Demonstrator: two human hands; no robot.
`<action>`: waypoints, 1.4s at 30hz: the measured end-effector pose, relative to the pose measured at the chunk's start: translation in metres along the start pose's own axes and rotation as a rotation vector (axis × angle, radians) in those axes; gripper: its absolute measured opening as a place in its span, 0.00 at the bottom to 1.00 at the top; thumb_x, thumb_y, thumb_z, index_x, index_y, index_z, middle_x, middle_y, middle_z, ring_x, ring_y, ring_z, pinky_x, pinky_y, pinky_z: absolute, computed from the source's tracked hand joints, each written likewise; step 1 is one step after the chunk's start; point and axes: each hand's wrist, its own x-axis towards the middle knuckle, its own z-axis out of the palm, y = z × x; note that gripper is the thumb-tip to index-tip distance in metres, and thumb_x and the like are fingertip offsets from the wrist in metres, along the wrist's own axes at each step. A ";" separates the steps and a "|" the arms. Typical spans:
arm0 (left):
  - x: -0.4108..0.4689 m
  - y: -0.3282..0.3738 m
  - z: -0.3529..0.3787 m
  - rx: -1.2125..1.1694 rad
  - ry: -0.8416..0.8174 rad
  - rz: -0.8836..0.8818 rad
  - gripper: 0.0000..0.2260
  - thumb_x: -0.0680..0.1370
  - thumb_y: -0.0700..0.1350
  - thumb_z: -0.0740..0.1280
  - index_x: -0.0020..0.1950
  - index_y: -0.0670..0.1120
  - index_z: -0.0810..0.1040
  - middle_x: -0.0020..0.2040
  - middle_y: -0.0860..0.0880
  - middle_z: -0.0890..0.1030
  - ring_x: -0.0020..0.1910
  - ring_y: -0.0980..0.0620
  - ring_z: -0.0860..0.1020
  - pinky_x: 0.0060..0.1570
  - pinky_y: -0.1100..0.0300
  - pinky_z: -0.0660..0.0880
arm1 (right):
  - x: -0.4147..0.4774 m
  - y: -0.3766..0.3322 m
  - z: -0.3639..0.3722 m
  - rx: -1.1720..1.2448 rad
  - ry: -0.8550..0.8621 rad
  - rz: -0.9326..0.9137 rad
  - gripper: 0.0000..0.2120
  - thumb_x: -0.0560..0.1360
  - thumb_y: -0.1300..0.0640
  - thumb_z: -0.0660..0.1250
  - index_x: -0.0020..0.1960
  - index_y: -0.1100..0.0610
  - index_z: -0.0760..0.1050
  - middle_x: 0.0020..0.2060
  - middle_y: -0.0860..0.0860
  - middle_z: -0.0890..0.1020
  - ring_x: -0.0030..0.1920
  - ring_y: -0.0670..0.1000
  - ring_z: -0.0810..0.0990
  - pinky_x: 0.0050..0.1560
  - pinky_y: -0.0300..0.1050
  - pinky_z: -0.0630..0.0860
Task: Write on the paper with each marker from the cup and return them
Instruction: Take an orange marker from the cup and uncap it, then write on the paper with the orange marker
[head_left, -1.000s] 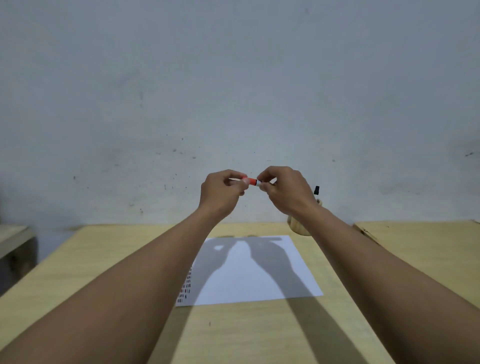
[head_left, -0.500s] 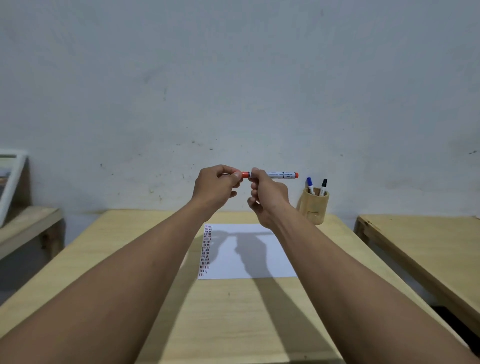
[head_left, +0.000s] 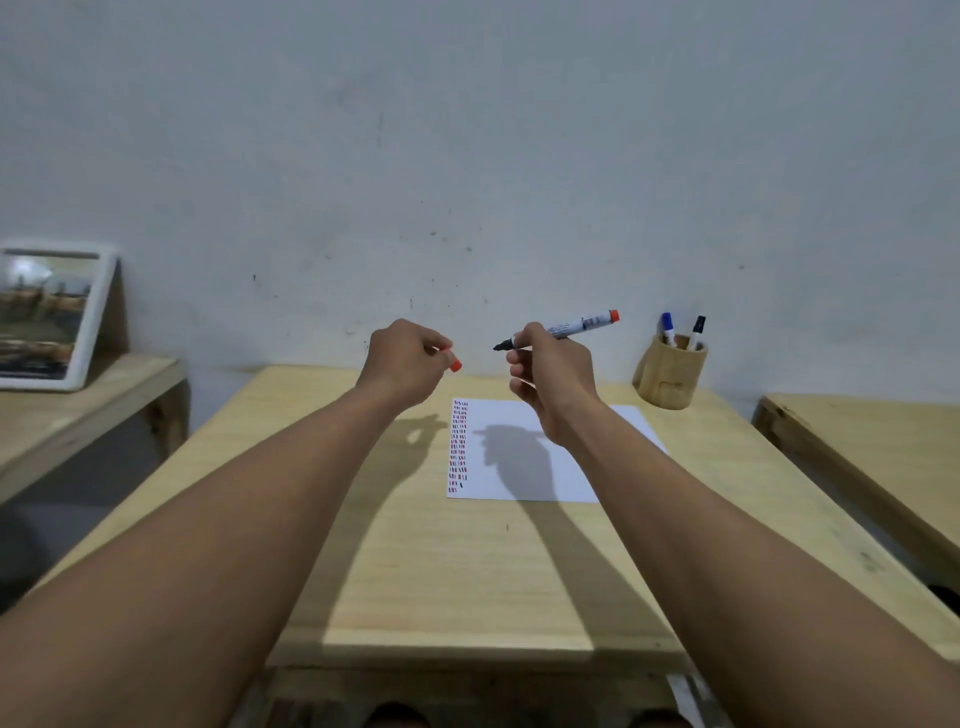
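My right hand (head_left: 551, 374) grips an uncapped red marker (head_left: 576, 327), its dark tip pointing left and its red end up to the right. Its red cap (head_left: 455, 365) is pinched in my left hand (head_left: 405, 364), a short gap away from the tip. Both hands hover above the white paper (head_left: 556, 470), which lies on the wooden table (head_left: 467, 571) and carries columns of short red and dark strokes along its left edge. A wooden cup (head_left: 671, 378) stands at the table's back right, holding a blue marker (head_left: 668, 328) and a black marker (head_left: 697, 331).
A second wooden table (head_left: 883, 457) stands to the right across a narrow gap. On a low bench (head_left: 78, 410) to the left, a white-framed picture (head_left: 49, 317) leans against the grey wall. The wall runs close behind the table.
The cap has come off the red marker: my left hand pulled it away to the left, and my right hand now holds the marker alone. The view has tilted down.
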 end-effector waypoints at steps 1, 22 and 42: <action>-0.001 -0.010 0.004 0.054 -0.007 -0.006 0.09 0.78 0.42 0.69 0.56 0.46 0.86 0.45 0.52 0.87 0.41 0.53 0.79 0.39 0.66 0.72 | -0.002 0.005 0.000 -0.020 -0.004 0.011 0.06 0.74 0.62 0.65 0.41 0.62 0.79 0.30 0.52 0.77 0.29 0.49 0.73 0.31 0.40 0.74; -0.057 -0.068 0.048 0.379 0.010 -0.133 0.23 0.80 0.44 0.64 0.74 0.44 0.67 0.62 0.44 0.80 0.62 0.40 0.77 0.52 0.52 0.73 | -0.026 0.103 -0.017 -0.680 -0.012 -0.154 0.12 0.73 0.52 0.69 0.42 0.61 0.78 0.33 0.52 0.84 0.29 0.45 0.78 0.31 0.40 0.72; -0.081 -0.073 0.038 0.532 -0.182 -0.016 0.15 0.83 0.45 0.53 0.56 0.40 0.76 0.59 0.42 0.78 0.63 0.41 0.71 0.63 0.48 0.66 | -0.026 0.109 -0.013 -0.838 -0.062 -0.212 0.16 0.75 0.55 0.69 0.31 0.54 0.70 0.26 0.45 0.78 0.26 0.43 0.74 0.28 0.38 0.67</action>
